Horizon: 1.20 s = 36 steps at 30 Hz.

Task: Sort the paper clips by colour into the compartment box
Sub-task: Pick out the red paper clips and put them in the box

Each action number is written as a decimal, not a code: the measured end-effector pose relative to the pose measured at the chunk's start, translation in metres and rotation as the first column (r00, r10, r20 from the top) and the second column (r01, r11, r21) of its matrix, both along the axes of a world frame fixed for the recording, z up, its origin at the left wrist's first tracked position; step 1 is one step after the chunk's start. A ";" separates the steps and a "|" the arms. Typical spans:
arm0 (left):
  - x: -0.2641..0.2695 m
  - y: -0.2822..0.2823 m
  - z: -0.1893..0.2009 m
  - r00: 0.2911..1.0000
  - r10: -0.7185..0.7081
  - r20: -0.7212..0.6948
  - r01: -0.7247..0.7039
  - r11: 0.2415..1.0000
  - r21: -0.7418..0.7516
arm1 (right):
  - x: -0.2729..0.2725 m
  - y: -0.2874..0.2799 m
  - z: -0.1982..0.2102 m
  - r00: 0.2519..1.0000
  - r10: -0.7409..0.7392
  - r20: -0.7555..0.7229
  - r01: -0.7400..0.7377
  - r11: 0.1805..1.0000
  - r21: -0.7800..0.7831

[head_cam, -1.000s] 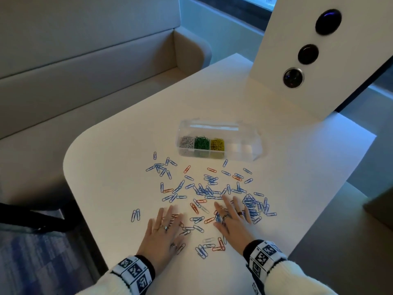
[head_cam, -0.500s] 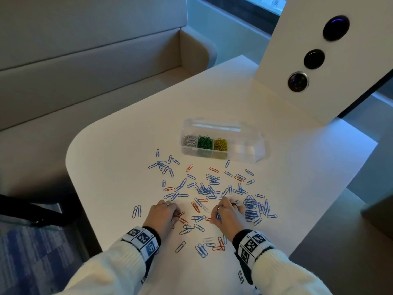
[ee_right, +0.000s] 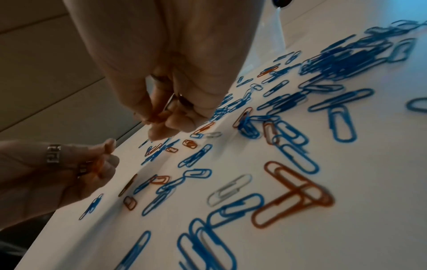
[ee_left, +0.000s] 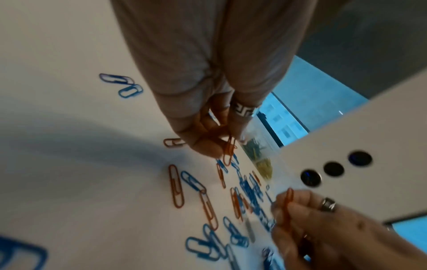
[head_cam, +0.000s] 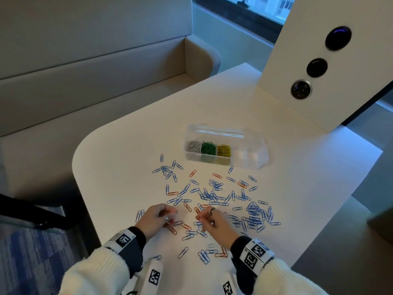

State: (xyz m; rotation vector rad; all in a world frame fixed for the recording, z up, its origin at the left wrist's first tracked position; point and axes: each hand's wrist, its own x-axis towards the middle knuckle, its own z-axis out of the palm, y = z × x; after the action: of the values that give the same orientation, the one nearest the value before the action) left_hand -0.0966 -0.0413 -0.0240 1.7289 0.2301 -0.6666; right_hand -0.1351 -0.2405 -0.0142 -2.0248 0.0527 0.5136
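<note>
1. Both hands are pinching red clips: left hand (head_cam: 158, 219), right hand (head_cam: 213, 221).
2. Compartment box (head_cam: 248, 158) is sitting straight ahead on the worktop (head_cam: 119, 167), long axis crosswise, slightly nearer the right hand.

Lighting: dim and cool; you get bluish daylight from the window (head_cam: 265, 7) at the far right. Soft shadow lies on the table (ee_left: 69, 127) beside your left hand (ee_left: 203, 91). Both wrist views are motion-blurred, with wide-angle stretching toward the edges.
</note>
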 end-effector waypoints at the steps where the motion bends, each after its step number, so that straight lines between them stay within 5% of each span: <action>1: 0.000 0.001 0.002 0.994 0.082 -0.079 -0.088 0.993 -0.081 | 0.003 0.004 0.000 1.000 0.002 -0.017 -0.002 1.000 0.000; 5: -0.001 0.005 0.011 0.892 0.268 -0.365 -0.389 0.865 -0.316 | 0.010 0.019 -0.006 0.998 0.035 -0.054 -0.037 0.999 -0.029; 7: 0.001 0.008 0.011 0.869 0.275 -0.411 -0.424 0.842 -0.333 | 0.009 0.025 -0.011 0.996 0.053 -0.065 -0.056 0.997 -0.044; 9: 0.002 0.009 0.009 0.897 0.243 -0.369 -0.348 0.904 -0.250 | 0.009 0.029 -0.012 0.997 0.059 -0.048 -0.063 0.994 -0.094; 12: 0.001 0.010 0.006 0.993 0.003 -0.119 0.010 0.994 0.111 | 0.011 0.033 -0.011 1.000 -0.009 -0.023 0.005 0.990 -0.142; 15: -0.004 0.011 0.000 0.906 -0.413 0.095 0.333 0.832 0.444 | 0.014 0.038 -0.012 0.998 0.067 0.010 -0.061 0.955 -0.290; 20: -0.016 0.015 -0.012 0.778 -0.607 0.162 0.386 0.664 0.640 | 0.014 0.042 -0.019 0.973 0.230 -0.019 -0.202 0.809 -0.552; 25: -0.017 0.011 -0.014 0.761 -0.627 0.168 0.355 0.619 0.701 | 0.011 0.040 -0.019 0.959 0.282 -0.027 -0.243 0.771 -0.589; 27: -0.018 0.009 -0.012 0.749 -0.646 0.147 0.370 0.592 0.716 | 0.011 0.039 -0.017 0.975 0.217 -0.038 -0.209 0.859 -0.467; 28: -0.018 0.009 -0.010 0.765 -0.631 0.128 0.387 0.610 0.692 | 0.013 0.037 -0.017 0.987 0.155 -0.043 -0.159 0.913 -0.376; 30: -0.014 0.010 -0.004 0.880 -0.464 0.101 0.360 0.791 0.494 | 0.021 0.033 -0.014 0.999 0.024 -0.030 -0.032 0.959 -0.280; 32: -0.010 0.013 0.002 0.996 -0.056 -0.070 0.061 0.996 0.070 | 0.028 0.028 -0.007 0.985 -0.118 -0.126 0.104 0.988 -0.112; 33: -0.009 0.014 0.006 0.967 0.136 -0.215 -0.168 0.976 -0.139 | 0.029 0.025 -0.004 0.961 -0.179 -0.213 0.187 0.982 0.016; 34: -0.009 0.015 0.011 0.904 0.235 -0.357 -0.354 0.879 -0.319 | 0.030 0.023 -0.002 0.922 -0.236 -0.308 0.299 0.938 0.177; 36: -0.009 0.015 0.023 0.825 0.259 -0.502 -0.520 0.697 -0.494 | 0.032 0.022 0.005 0.867 -0.272 -0.418 0.441 0.810 0.386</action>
State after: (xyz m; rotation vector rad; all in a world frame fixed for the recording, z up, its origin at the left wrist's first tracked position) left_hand -0.1054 -0.0265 -0.0012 0.8465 0.5906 -0.6627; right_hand -0.1029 -0.2181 -0.0095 -1.3787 0.4799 0.5648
